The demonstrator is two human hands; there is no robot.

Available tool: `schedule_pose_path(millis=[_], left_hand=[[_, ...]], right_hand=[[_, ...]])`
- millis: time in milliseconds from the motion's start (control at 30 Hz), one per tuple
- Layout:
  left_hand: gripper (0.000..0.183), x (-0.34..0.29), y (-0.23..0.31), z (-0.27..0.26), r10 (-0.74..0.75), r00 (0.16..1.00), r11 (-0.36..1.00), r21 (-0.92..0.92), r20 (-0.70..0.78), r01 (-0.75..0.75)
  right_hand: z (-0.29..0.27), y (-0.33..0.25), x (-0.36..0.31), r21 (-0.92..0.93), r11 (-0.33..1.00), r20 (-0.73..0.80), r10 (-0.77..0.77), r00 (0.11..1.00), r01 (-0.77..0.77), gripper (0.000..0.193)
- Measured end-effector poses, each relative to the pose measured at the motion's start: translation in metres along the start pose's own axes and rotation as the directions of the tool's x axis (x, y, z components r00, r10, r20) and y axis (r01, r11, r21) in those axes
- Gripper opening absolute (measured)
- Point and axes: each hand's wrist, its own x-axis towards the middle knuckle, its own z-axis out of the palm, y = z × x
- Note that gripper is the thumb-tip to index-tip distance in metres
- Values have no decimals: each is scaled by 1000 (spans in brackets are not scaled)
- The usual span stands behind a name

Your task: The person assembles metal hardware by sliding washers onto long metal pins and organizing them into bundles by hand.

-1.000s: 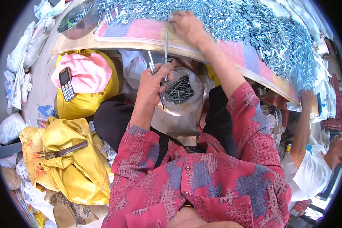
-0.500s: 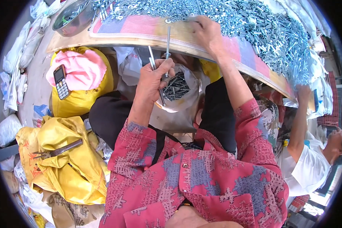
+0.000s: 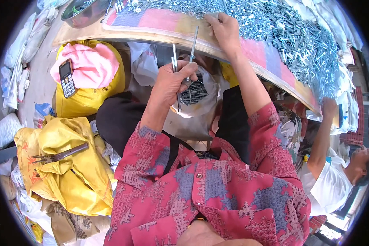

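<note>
My left hand [image 3: 172, 82] is closed round several long, thin metal bolts [image 3: 195, 41], held upright in front of the table's near edge. One of them carries a washer-like collar, and the rods' lower ends show beneath my fingers. Over the table, my right hand [image 3: 225, 35] has its thumb and forefinger together at the near rim of a pile of washers [image 3: 199, 11]. Whether anything is between those fingertips is too small to see. Below my left hand, a white bag [image 3: 211, 100] holds dark metal bolts [image 3: 194, 92].
A checked cloth [image 3: 160, 24] covers the wooden table [image 3: 82, 35], heaped with metal sleeves and fasteners [image 3: 291, 37]. A steel bowl [image 3: 84, 18] stands far left. Left of me, a phone [image 3: 67, 78] lies on pink cloth; pliers-like tools [image 3: 61, 153] rest on yellow sacking. A co-worker [image 3: 328, 180] works at right.
My right hand has moved slightly left along the pile's near rim and its fingertips are now sharper. The left hand keeps the bolts and sits a little farther right; the whole view has shifted slightly.
</note>
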Motion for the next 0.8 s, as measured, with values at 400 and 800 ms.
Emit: schedule_pose_path(millis=[400, 800], left_hand=[[21, 6, -8, 16, -90, 970, 995, 73, 226, 75], [15, 11, -19, 21, -66, 996, 997, 48, 58, 63]], right_hand=[[-27, 0, -46, 854, 474, 168, 137, 976, -213, 11], [-83, 11, -107, 257, 948, 402, 70, 913, -186, 22]])
